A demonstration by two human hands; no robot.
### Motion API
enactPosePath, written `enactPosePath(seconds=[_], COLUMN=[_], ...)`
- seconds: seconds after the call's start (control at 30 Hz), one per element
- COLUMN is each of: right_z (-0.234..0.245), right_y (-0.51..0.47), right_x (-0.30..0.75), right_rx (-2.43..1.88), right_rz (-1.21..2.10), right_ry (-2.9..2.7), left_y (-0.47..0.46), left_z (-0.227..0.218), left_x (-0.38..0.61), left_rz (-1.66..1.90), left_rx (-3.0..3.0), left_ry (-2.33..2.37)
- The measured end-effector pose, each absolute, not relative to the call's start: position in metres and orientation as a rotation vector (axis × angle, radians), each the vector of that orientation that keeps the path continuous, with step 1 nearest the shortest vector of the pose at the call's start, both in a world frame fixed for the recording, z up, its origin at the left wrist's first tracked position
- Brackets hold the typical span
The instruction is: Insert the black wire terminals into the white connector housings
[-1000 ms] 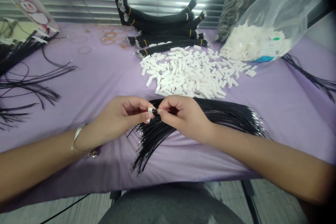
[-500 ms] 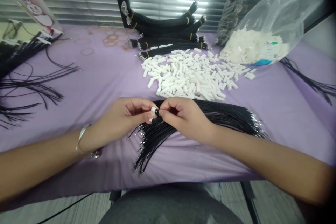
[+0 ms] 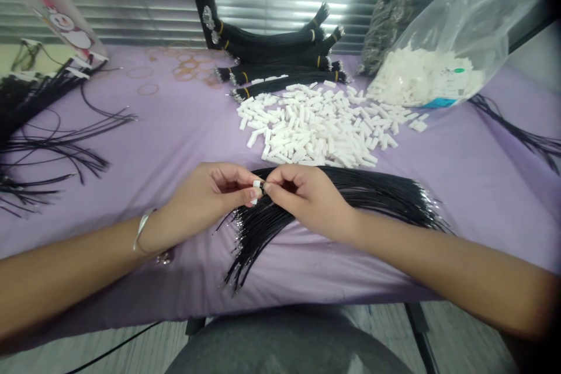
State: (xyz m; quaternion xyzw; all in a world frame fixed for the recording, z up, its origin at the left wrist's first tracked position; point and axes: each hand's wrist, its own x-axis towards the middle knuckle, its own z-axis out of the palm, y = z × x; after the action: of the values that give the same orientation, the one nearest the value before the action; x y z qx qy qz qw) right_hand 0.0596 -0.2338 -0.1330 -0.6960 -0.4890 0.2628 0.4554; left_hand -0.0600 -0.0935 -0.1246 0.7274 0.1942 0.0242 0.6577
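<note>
Between thumb and index finger, my left hand (image 3: 197,196) is closed on a small white plastic connector housing (image 3: 256,186). My right hand (image 3: 318,201) pinches a short black wire end (image 3: 262,187) right beside the housing, fingertips almost touching those of the left. How far the wire sits inside the housing is hidden by the fingers. Under both hands lies a fanned bundle of black wires (image 3: 385,190) with shiny metal terminals at its ends. Just beyond them spreads a heap of white connector housings (image 3: 319,125).
Tied black wire bundles (image 3: 276,41) are stacked at the back. A clear bag of white housings (image 3: 416,79) stands back right. More black wires (image 3: 39,93), rubber bands (image 3: 188,67) and a plastic cup (image 3: 72,17) are on the left of the purple cloth (image 3: 170,128).
My hands stay nearly in place. The gap between the white housing and my right fingertips has narrowed slightly, with less black showing between them.
</note>
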Motion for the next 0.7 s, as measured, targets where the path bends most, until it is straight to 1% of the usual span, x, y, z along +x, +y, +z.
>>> enactPosePath(seconds=[0.13, 0.23, 0.33, 0.53, 0.6, 0.7], right_z=[-0.133, -0.135, -0.138, -0.136, -0.133, -0.129], right_y=[-0.234, -0.235, -0.236, -0.237, -0.236, -0.235], right_x=[0.061, 0.062, 0.066, 0.076, 0.076, 0.073], right_rx=[-1.71, -1.712, -1.707, -1.757, -1.838, -1.924], right_rz=[0.641, 0.517, 0.263, -0.445, -0.569, -0.584], right_ry=[-1.214, -1.274, -1.418, -1.996, -2.063, -2.089], left_y=[-0.091, -0.087, -0.083, -0.083, -0.084, -0.086], left_z=[-0.128, -0.133, -0.137, -0.135, -0.133, -0.131], left_x=[-0.06, -0.06, -0.06, -0.058, -0.058, -0.057], left_rz=[0.062, 0.029, 0.021, 0.037, 0.031, 0.01], left_rx=[1.583, 1.537, 1.487, 1.436, 1.437, 1.428], left_ry=[0.434, 0.411, 0.398, 0.422, 0.458, 0.488])
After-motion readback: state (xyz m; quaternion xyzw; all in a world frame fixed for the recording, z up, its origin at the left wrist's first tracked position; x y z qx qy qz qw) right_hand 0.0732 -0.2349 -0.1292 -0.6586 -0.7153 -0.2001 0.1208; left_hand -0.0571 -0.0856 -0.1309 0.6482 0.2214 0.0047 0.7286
